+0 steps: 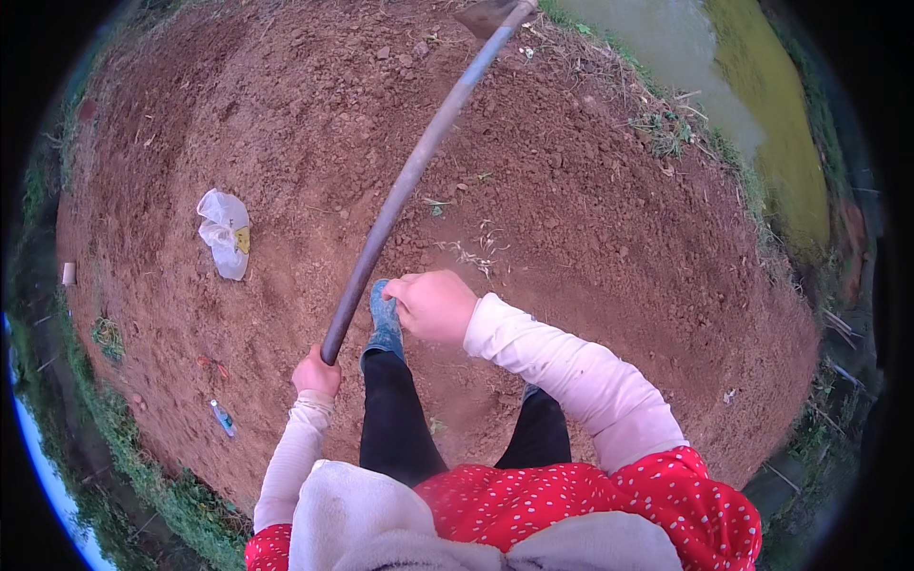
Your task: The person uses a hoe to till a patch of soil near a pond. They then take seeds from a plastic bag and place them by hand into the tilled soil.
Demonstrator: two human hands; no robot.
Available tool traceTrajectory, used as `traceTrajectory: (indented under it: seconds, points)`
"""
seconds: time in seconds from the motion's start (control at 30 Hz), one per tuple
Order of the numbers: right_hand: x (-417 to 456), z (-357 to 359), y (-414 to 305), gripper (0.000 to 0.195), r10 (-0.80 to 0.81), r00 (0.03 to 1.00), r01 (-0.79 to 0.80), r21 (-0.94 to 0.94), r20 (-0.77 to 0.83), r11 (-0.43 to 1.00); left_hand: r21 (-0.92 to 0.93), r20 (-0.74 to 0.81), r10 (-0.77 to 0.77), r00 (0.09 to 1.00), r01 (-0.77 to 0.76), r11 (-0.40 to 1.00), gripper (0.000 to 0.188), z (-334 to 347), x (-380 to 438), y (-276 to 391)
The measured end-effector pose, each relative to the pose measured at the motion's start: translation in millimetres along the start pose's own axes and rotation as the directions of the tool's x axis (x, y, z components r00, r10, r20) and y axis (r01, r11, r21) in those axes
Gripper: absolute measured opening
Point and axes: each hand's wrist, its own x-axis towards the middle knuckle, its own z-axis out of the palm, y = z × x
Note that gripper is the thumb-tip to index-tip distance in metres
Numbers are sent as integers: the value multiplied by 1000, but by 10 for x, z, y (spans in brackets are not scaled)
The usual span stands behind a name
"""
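Observation:
My left hand [316, 372] is closed around the lower end of the long handle of a hoe [410, 178]. The handle slants up and to the right, and its metal blade [488, 17] lies at the top edge of the view, partly cut off. My right hand [435, 305] is off the handle, to its right, above my blue boot [385, 317]. Its fingers are curled and point left; whether something small is between them cannot be seen. Pale, thin plant scraps [480, 255] lie on the reddish soil beyond my right hand.
On the soil to the left lie a translucent plastic bag [225, 235], a plastic bottle [223, 419], a small orange-red object [213, 367] and a pale cup-like object [69, 274]. Greenish water [771, 128] borders the plot at upper right, behind a grassy edge. Grass [164, 492] lines the lower left.

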Motion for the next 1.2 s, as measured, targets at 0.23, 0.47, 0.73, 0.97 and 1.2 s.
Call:
traceTrajectory:
  seconds: [0.23,0.47,0.73,0.97,1.2]
  points:
    - [-1772,1290,855,15,444,848,-507,194,290,840,138,-2,-163,987,162,977,26,471,1084,-275]
    - [-2331,1947,1033,14,525,762,-637,296,379,711,335,173,-232,957,164,928,38,1181,1197,-551]
    - [-2012,2425,1521,15,695,692,-612,668,194,423,-39,349,184,919,-182,982,26,1871,1171,699]
    - [-1896,2324,1631,17,716,689,-564,704,113,431,-116,354,298,886,-275,954,19,2605,1165,1459]
    - [-2127,2523,1605,17,654,735,-622,560,178,547,-167,329,310,892,-268,949,22,3073,1463,1810]
